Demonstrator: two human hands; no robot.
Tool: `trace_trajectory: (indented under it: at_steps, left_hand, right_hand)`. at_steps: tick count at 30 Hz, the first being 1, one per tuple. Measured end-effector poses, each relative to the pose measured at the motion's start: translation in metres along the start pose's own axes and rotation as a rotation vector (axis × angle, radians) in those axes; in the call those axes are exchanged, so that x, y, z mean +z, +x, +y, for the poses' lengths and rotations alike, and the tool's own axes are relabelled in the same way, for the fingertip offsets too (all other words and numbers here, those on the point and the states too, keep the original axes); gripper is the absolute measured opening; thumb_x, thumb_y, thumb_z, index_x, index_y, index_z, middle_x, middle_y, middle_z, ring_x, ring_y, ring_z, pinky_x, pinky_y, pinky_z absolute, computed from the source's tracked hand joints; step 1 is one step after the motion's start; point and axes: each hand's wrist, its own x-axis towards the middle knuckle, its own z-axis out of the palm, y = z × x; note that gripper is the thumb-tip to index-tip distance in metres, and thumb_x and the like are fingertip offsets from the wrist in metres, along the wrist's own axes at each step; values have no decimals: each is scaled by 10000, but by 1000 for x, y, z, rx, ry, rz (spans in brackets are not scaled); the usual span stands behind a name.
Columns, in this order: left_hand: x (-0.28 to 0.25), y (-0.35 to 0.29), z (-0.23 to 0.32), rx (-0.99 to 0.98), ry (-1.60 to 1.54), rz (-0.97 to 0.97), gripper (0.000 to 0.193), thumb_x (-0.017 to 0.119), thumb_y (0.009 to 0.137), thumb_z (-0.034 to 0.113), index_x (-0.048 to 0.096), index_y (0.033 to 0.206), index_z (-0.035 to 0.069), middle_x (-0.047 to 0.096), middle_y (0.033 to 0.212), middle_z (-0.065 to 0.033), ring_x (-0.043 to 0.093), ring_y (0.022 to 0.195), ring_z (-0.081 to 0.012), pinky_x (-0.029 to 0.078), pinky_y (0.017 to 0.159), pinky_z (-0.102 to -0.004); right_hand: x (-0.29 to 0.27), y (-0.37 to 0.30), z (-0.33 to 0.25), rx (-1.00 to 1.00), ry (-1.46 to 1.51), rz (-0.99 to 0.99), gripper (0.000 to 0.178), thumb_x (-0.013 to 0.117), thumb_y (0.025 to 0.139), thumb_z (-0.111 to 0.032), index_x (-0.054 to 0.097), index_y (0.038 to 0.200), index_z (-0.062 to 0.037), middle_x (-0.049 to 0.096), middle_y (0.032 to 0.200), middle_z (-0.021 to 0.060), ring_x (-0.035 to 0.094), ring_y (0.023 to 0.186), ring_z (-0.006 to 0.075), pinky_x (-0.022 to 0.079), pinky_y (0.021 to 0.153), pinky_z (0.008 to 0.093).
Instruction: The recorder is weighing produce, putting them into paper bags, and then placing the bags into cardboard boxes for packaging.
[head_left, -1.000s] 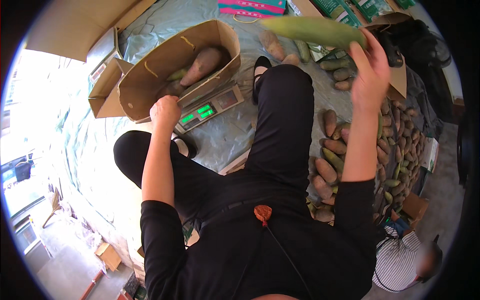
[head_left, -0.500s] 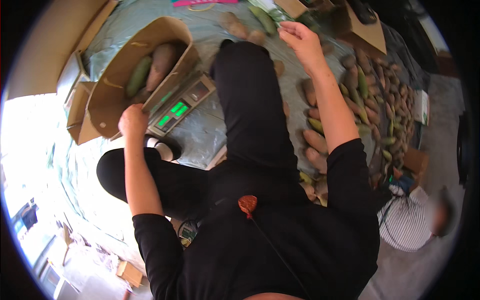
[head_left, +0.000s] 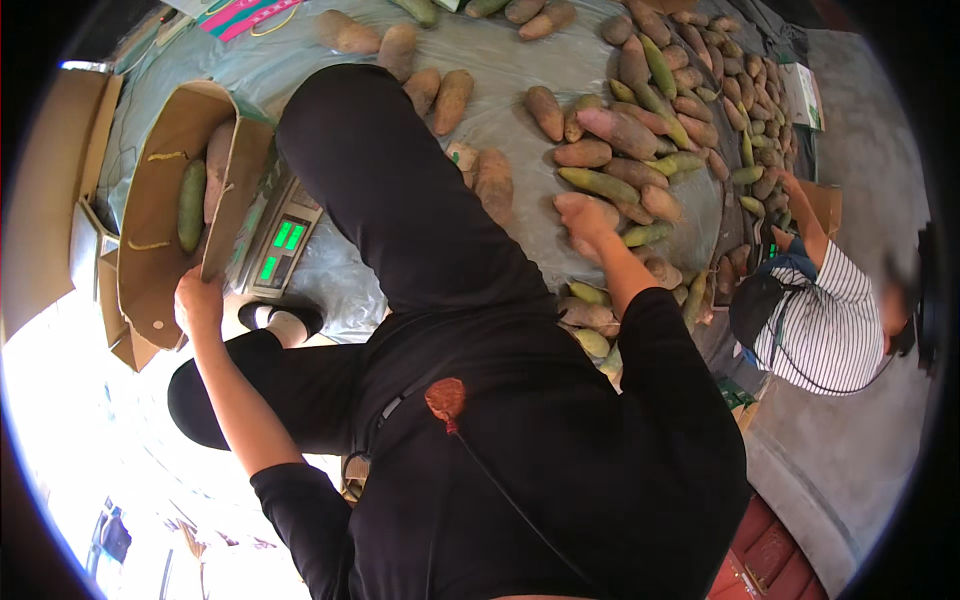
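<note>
My left hand [head_left: 201,304] is closed on the near edge of a tall open cardboard box [head_left: 145,205]. Inside the box lie a long green vegetable [head_left: 192,205] and a thick reddish-brown root [head_left: 217,165]. The box stands against a weighing scale [head_left: 280,245] with lit green digits, and its wall hides part of the scale. To the right of my legs, my right hand [head_left: 588,222] is down at the left edge of a pile of reddish-brown and green roots [head_left: 628,135]. Its fingers point down among the roots, so their grip is hidden.
Loose roots [head_left: 453,100] lie on the plastic sheet [head_left: 340,150] beyond my knee. At the right, another person in a striped shirt [head_left: 820,325] reaches toward the pile beside a brown box [head_left: 822,207]. A large cardboard box [head_left: 50,190] stands far left.
My right hand has come down and back from the far side to the near root pile. My left hand stays on the box edge. The whole view has turned toward the right.
</note>
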Motion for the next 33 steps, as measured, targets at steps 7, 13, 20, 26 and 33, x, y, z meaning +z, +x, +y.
trace_trajectory:
  at_steps: [7, 13, 20, 26, 33]
  left_hand:
    - [13, 6, -19, 89, -28, 49, 238, 652, 751, 241, 679, 940, 98, 659, 828, -152, 635, 781, -327, 484, 698, -408]
    - [11, 8, -14, 70, -13, 33, 235, 654, 746, 235, 675, 929, 89, 654, 799, -154, 634, 756, -323, 476, 676, -405]
    - [15, 9, -33, 120, -51, 73, 244, 668, 733, 226, 671, 921, 71, 648, 778, -162, 633, 742, -321, 474, 665, -398]
    - [18, 9, -18, 44, -82, 64, 251, 683, 722, 216, 667, 913, 53, 650, 791, -166, 634, 749, -320, 477, 675, -391]
    - [7, -1, -12, 7, -53, 66, 212, 681, 733, 217, 666, 879, 64, 647, 794, -147, 632, 763, -317, 477, 684, -392]
  right_hand:
    - [50, -32, 21, -34, -163, -86, 69, 627, 752, -128, 625, 719, -67, 618, 691, 51, 625, 639, 172, 488, 581, 342]
    - [-2, -3, 58, 234, -376, 98, 292, 662, 693, -90, 644, 984, -94, 647, 1029, 113, 640, 861, 263, 494, 732, 384]
    - [-45, 17, 65, 598, 329, 360, 772, 697, 716, -133, 313, 1384, -171, 554, 1196, 153, 571, 1005, 284, 505, 750, 375]
    - [-65, 21, 66, 737, 422, 299, 803, 674, 798, -191, 182, 1432, -235, 466, 1289, 145, 502, 1082, 318, 495, 743, 453]
    - [-49, 34, 75, 764, 688, 393, 737, 687, 793, -181, 270, 1400, -201, 463, 1280, 132, 472, 1115, 319, 451, 805, 489]
